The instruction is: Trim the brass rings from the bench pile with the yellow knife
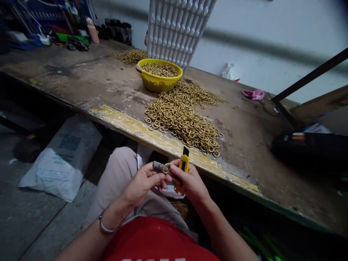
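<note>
My left hand (145, 181) is closed, thumb and fingers pinching a brass-coloured ring (166, 168) above my lap. A grey wrap (158, 166) covers one of its fingertips. My right hand (191, 179) is wrapped round a yellow utility knife (184, 165), its dark blade out and pointing up. The right fingertips meet the ring's right side; whether they also grip it, I cannot tell. Just beyond both hands, a large heap of similar rings (182, 119) spreads over the wooden table (108, 78).
A yellow basin (159, 84) full of rings stands behind the heap. Further back are a smaller ring pile (130, 57) and a ribbed translucent panel (176, 32). A pink cloth (254, 94) and a black bag (307, 152) lie right; a white sack (63, 156) rests on the floor.
</note>
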The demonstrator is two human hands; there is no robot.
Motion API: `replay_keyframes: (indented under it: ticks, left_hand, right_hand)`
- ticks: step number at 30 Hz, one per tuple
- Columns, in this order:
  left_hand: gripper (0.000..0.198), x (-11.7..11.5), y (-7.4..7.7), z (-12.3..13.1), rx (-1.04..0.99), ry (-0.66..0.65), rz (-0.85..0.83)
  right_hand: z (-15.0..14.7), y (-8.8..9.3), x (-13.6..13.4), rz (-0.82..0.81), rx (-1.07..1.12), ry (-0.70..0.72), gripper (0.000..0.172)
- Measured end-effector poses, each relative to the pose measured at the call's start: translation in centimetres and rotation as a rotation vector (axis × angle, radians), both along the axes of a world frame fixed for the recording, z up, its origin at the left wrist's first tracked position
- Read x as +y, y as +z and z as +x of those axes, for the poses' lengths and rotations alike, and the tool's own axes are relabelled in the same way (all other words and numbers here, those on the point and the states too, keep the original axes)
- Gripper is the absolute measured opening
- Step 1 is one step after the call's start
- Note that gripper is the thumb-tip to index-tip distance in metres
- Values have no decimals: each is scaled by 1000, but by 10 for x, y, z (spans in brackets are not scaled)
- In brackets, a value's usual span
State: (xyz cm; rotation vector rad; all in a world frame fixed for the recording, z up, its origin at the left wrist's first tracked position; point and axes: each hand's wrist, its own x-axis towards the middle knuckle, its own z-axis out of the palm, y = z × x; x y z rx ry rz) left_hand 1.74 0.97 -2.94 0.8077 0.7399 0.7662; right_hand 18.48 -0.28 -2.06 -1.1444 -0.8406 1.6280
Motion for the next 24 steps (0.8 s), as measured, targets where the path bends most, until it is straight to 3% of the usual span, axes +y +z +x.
replay_keyframes:
  ticks: [5, 8, 12, 14, 18, 24]
  left_hand:
    - [30, -5, 8, 6, -181, 6, -171]
    - [27, -6, 7, 5, -173, 15, -156]
    - [23, -8, 6, -1, -6, 92, 39]
    - [22, -8, 8, -4, 106, 107, 148]
    - [22, -8, 12, -7, 269, 86, 279]
    - [14, -1, 17, -15, 413, 15, 498]
  right_hand:
    - [-10, -3, -5, 9, 19, 1, 32]
    - [-6, 4, -8, 139, -248, 74, 27]
    - [5, 14, -12, 501, -834, 176, 17]
    - [8, 14, -14, 589, -1049, 217, 14]
    - [9, 9, -16, 620, -1287, 263, 21]
    - [2, 10, -10, 606, -1504, 335, 19]
